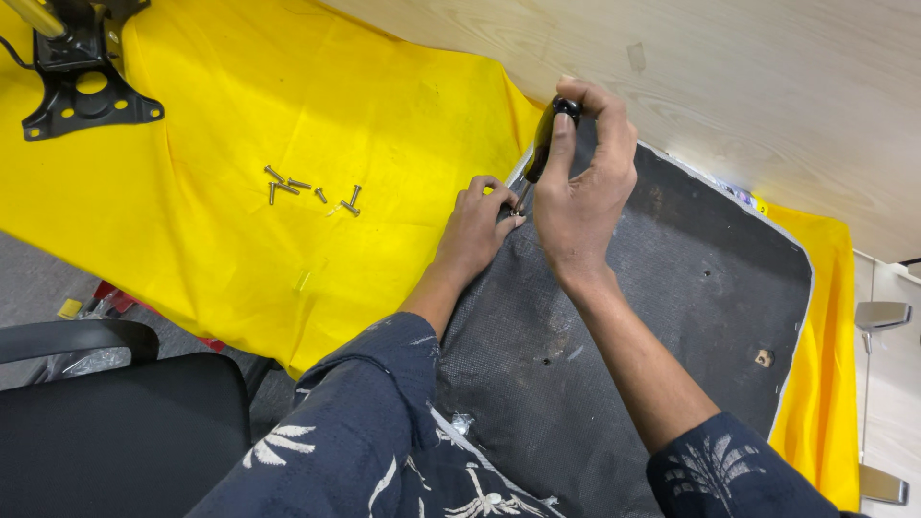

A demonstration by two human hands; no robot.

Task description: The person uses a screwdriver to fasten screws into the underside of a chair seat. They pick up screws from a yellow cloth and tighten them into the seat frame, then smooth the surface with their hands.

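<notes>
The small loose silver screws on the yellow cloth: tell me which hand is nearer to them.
Left. The left hand rests at the seat edge just beside the screws; the right hand, gripping the black-handled screwdriver, is farther off.

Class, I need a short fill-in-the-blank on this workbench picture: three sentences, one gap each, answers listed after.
1. The right hand grips a black-handled ____.
2. The loose screws lie on a ____ cloth.
3. The left hand rests at the edge of the dark seat ____.

Answers: screwdriver; yellow; base

No packages, labels, signs or screens visible.
</notes>
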